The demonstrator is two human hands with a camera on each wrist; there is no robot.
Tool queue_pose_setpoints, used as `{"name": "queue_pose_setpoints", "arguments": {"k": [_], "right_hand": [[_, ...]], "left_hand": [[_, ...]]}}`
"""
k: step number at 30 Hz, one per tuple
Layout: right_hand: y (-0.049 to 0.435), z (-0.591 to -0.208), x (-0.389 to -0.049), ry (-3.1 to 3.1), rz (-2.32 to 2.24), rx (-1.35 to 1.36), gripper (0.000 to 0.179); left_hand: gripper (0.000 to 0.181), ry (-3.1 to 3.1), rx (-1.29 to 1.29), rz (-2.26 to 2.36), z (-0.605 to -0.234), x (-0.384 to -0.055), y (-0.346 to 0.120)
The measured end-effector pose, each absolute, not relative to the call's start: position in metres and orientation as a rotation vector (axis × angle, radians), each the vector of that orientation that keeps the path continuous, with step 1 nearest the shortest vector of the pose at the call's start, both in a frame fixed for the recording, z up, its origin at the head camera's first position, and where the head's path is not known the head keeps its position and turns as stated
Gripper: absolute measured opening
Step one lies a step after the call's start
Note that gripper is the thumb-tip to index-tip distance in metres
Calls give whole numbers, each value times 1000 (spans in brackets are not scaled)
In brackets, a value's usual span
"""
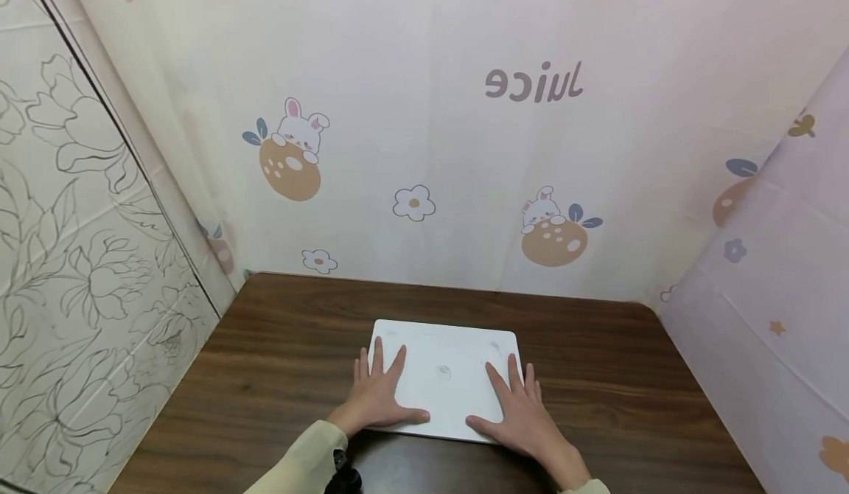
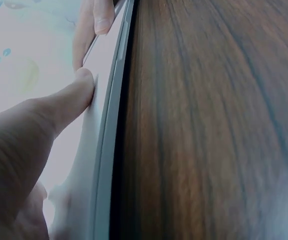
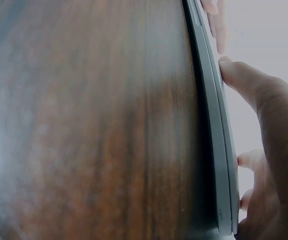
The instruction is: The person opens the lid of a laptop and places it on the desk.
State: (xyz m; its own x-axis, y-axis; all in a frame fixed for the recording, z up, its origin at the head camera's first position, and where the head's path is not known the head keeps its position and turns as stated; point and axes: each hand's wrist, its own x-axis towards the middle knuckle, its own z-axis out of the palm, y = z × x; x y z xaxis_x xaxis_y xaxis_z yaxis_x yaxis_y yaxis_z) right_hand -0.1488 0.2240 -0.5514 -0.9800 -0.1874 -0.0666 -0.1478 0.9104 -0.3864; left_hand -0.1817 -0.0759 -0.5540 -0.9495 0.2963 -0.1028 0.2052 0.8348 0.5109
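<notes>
A closed, pale silver laptop lies flat on the wooden table, with a faint round mark at the middle of its lid. My left hand rests on its left part, fingers spread and pointing away, thumb stretched inward along the near edge. On the right part lies my right hand, likewise spread, its thumb turned toward the left one. Both wrist views show the laptop's thin front edge with a seam and a small notch. In the right wrist view the right thumb touches the lid near that edge.
The dark wood-grain table extends around the laptop on all sides. A printed curtain hangs behind its far edge. Other patterned cloths hang at the left and right. A black wrist strap shows at the left cuff.
</notes>
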Motion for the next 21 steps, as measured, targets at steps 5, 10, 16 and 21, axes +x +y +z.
{"name": "queue_pose_setpoints", "arguments": {"k": [5,10,16,21], "right_hand": [[224,-551,-149,2969,-588,-252,108],[224,-552,-149,2973,-596,-249,108],[224,-552,-149,2967,-608,-250,109],[225,-551,-150,2965,-588,-247,109]], "left_hand": [[127,2847,381,764,-552,-183,-83],[129,2874,368,788,-546,-183,-95],[137,2910,358,778,-544,-179,-116],[139,2896,336,821,-549,-172,-133]]}}
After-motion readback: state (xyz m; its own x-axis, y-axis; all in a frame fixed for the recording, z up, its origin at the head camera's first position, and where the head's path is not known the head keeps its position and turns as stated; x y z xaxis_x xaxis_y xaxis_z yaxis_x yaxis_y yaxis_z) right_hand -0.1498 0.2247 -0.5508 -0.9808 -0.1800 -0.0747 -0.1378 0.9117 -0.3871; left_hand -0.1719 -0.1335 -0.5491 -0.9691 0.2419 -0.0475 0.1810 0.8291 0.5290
